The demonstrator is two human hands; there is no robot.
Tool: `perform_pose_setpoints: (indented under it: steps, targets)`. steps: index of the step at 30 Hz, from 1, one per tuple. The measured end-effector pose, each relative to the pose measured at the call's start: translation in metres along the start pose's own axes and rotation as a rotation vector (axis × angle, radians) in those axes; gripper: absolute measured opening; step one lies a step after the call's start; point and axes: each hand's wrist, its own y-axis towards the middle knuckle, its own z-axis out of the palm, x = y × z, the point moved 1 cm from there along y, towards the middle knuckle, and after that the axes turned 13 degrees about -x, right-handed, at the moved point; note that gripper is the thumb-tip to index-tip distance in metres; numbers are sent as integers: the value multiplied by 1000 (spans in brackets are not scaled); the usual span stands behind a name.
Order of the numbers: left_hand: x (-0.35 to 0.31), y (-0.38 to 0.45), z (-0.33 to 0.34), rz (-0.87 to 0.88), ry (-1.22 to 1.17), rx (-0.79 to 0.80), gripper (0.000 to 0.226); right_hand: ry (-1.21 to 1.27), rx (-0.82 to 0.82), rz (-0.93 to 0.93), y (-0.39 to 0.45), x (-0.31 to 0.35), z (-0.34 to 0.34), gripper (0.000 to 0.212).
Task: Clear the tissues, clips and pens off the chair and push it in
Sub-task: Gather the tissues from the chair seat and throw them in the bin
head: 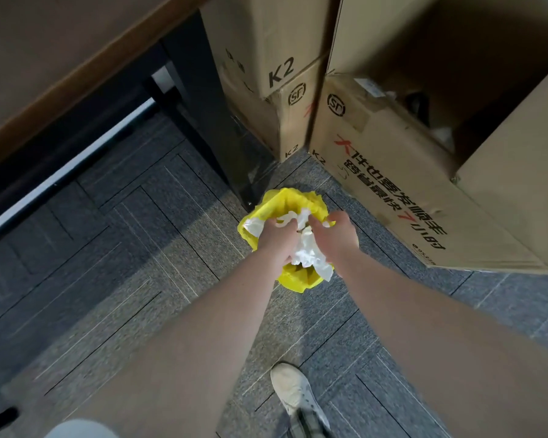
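Both hands (307, 240) clutching crumpled white tissues (307, 254), above yellow-lined bin (285, 200)

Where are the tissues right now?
Head view, centre: the crumpled white tissues are bunched between both hands over the yellow-lined bin, beside the cardboard boxes.

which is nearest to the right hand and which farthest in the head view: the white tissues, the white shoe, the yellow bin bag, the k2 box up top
1. White tissues: clutched in the right hand, between both hands.
2. Yellow bin bag: directly under the hands.
3. White shoe: on the carpet below, toward the person.
4. K2 box: top of the stack, beyond the bag.

Shoe and box are close to call.
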Motion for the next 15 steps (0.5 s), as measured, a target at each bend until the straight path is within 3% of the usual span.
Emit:
perform_pose_setpoints:
  steps: [4, 15]
  targets:
    - [2, -2, -6, 19, 44, 56, 58, -22, 31, 14, -4, -1, -1, 49]
    - [4, -43, -89, 231, 341, -23, 57, -256, 167, -186, -68, 39, -15, 54]
